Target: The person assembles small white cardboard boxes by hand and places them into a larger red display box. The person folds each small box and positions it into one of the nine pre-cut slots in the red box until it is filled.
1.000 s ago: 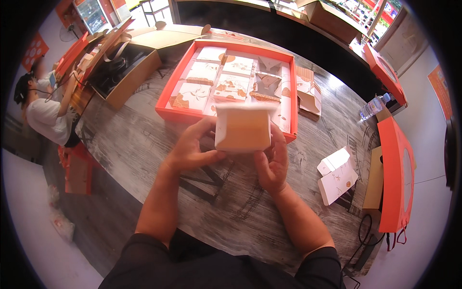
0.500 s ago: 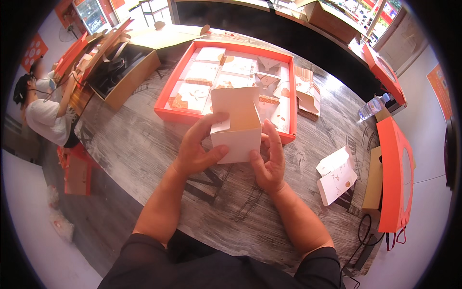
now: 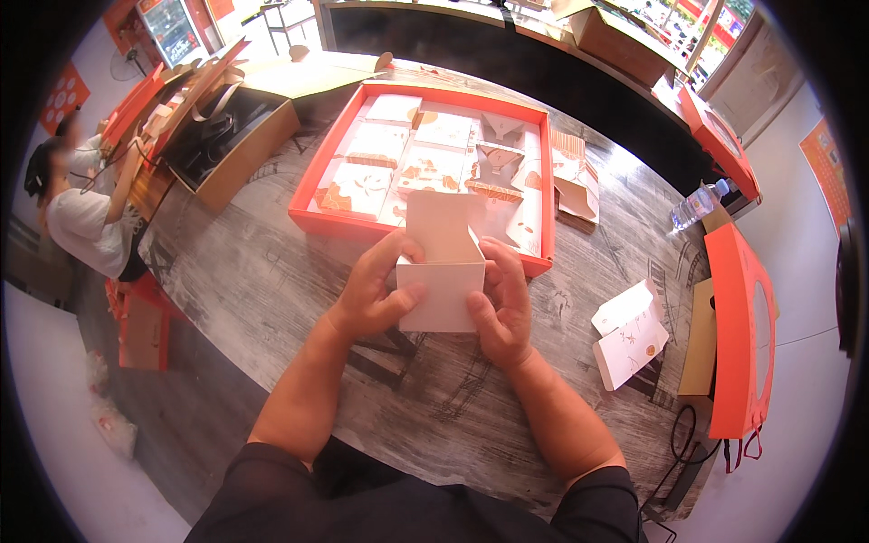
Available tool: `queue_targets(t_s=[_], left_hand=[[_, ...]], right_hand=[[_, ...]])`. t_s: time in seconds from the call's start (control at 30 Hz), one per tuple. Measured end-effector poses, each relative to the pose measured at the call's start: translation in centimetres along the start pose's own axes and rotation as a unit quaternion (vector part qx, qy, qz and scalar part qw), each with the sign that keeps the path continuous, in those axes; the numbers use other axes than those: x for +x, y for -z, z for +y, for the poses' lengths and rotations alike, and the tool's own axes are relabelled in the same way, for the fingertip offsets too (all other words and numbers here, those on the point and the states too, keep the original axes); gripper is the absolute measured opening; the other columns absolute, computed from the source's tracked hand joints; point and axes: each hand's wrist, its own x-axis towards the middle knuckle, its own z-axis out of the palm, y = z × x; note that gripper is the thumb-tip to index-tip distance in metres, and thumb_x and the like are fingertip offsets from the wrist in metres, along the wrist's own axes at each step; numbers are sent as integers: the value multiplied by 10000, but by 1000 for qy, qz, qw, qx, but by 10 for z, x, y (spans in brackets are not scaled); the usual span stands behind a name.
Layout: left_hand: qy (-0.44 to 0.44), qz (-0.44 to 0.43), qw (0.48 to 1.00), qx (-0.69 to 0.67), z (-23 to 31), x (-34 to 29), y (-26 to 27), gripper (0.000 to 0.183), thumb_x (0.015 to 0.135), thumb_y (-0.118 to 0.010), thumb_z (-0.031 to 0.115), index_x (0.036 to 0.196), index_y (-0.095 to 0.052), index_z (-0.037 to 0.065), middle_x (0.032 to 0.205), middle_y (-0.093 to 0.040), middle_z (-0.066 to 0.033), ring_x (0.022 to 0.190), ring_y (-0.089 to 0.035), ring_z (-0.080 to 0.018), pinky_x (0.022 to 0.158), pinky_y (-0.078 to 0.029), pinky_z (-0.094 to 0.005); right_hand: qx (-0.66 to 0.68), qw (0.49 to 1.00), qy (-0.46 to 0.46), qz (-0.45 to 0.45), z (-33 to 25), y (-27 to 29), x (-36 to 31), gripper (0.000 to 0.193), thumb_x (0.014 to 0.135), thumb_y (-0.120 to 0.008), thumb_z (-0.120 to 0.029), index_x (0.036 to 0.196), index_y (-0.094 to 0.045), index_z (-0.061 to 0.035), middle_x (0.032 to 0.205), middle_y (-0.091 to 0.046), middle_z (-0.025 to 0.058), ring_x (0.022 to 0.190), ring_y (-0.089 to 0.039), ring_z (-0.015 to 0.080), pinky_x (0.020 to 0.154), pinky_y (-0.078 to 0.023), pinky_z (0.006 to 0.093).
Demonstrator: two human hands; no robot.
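Note:
A small white carton (image 3: 441, 299) is held between my two hands over the table, its top flap standing up at the far side. My left hand (image 3: 376, 294) grips its left wall, thumb on the near face. Round the right wall wraps my right hand (image 3: 502, 303), thumb also on the near face. Just beyond lies a large red-orange tray box (image 3: 312, 217) with several small white and orange-patterned cartons (image 3: 358, 188) in it. To the right on the table rests a flattened white carton (image 3: 631, 339).
Right of the tray box sit patterned cartons (image 3: 574, 185). A water bottle (image 3: 697, 206) and a red box lid with a window (image 3: 744, 330) are along the right edge. A brown box (image 3: 240, 158) stands far left, near another person (image 3: 86, 222).
The carton has come slightly nearer to me and tilted, so less of its inside shows. A side flap beside my left hand no longer shows. Both hands keep their hold.

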Motion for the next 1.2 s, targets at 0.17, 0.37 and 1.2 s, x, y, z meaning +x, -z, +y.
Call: queue_targets(t_s=[0.17,0.37,1.2], left_hand=[[-28,29,998,40,-12,2,-3,372,1029,-582,418,976,-581,50,931,-559,-78,885,-542,-197,828,-449,-318],[-7,59,998,-2,-12,2,-10,335,1054,-583,372,1023,-566,39,964,-585,-63,912,-548,-147,802,-466,-295],[57,70,974,-208,-14,0,-16,219,964,-530,27,1182,-518,54,1358,-582,-128,1213,-554,-178,1036,-463,-344]], right_hand=[[-26,999,21,-1,3,3,2,294,929,-617,-46,1212,-551,1,1408,-446,129,1191,-540,185,1003,-493,333],[-63,998,23,8,4,5,2,226,917,-581,-11,1142,-567,1,1362,-476,131,1177,-541,183,988,-500,325],[-130,987,74,54,3,-3,6,275,930,-658,-13,1192,-575,-14,1292,-565,156,1210,-564,256,1038,-469,354]])
